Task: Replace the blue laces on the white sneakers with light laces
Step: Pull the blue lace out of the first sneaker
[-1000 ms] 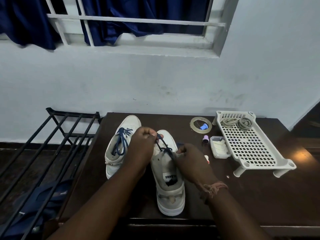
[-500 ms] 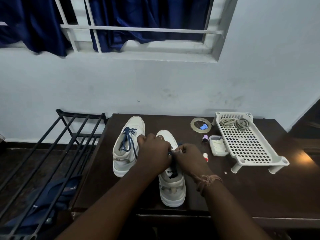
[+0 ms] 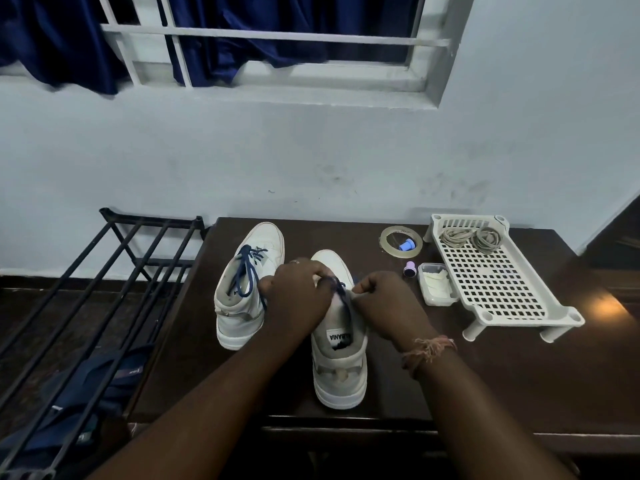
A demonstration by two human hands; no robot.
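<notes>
Two white sneakers stand on a dark wooden table [image 3: 502, 382]. The left sneaker [image 3: 244, 299] carries a blue lace [image 3: 246, 275] hanging loose over its tongue. The right sneaker [image 3: 341, 362] is nearer me, heel toward me. My left hand [image 3: 296, 294] rests over its lacing and pinches its blue lace [image 3: 341, 294]. My right hand [image 3: 389, 303] pinches the same lace on the sneaker's right side. Two coils of light laces [image 3: 472, 237] lie at the far end of a white perforated tray [image 3: 498, 289] to the right.
A tape roll [image 3: 386, 237] with a small blue cap [image 3: 407, 244] inside, a purple cap [image 3: 409, 272] and a small clear box [image 3: 437, 284] lie between sneakers and tray. A black metal rack [image 3: 104, 282] stands left of the table, with blue cloth beneath.
My hands dropped from a raised pull on the lace down onto the right sneaker's eyelets, then spread slightly apart. The view shifted a little.
</notes>
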